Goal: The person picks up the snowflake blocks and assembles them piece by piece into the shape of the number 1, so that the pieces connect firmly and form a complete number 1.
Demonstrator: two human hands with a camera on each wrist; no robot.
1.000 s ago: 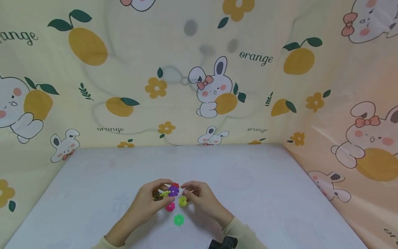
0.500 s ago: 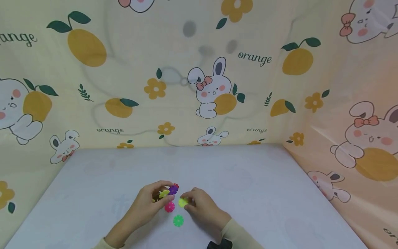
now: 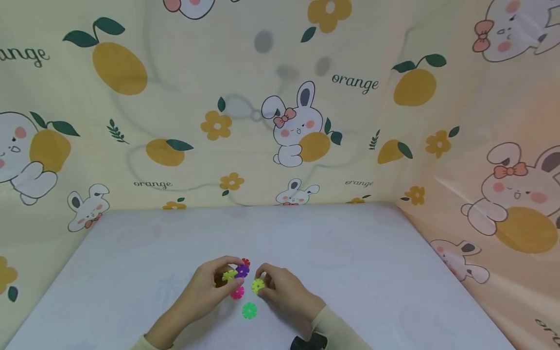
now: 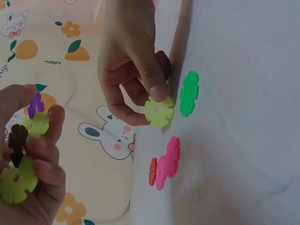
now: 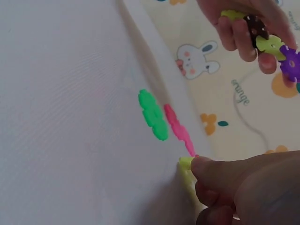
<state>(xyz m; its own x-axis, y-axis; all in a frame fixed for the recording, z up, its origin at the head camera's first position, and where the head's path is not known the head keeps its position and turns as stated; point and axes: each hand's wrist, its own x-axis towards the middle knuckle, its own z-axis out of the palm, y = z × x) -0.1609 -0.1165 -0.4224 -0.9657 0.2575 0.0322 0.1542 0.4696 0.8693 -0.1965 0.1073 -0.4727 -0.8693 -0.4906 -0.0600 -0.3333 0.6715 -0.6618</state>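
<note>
My left hand (image 3: 205, 286) holds a linked chain of notched plastic snowflake discs. In the left wrist view the chain runs from a purple disc (image 4: 35, 105) through a yellow disc (image 4: 38, 125) and a dark brown disc (image 4: 18, 143) to another yellow one (image 4: 18, 180). Thumb and fingers of my right hand (image 3: 286, 291) pinch a single yellow snowflake disc (image 3: 258, 286), close above the table and apart from the chain. Near the hands, a green disc (image 3: 249, 310), pink discs (image 4: 172, 157) and a red disc (image 4: 153, 171) lie on the table.
A white-covered table (image 3: 350, 272) spreads around both hands. Behind it hangs a cream curtain (image 3: 245, 63) printed with rabbits and oranges, and the same cloth continues along the right side. A black strap (image 3: 308, 341) sits on my right wrist.
My right hand has come down and its fingers have taken hold of the single yellow disc. My left hand keeps its grip on the chain, tilted slightly differently.
</note>
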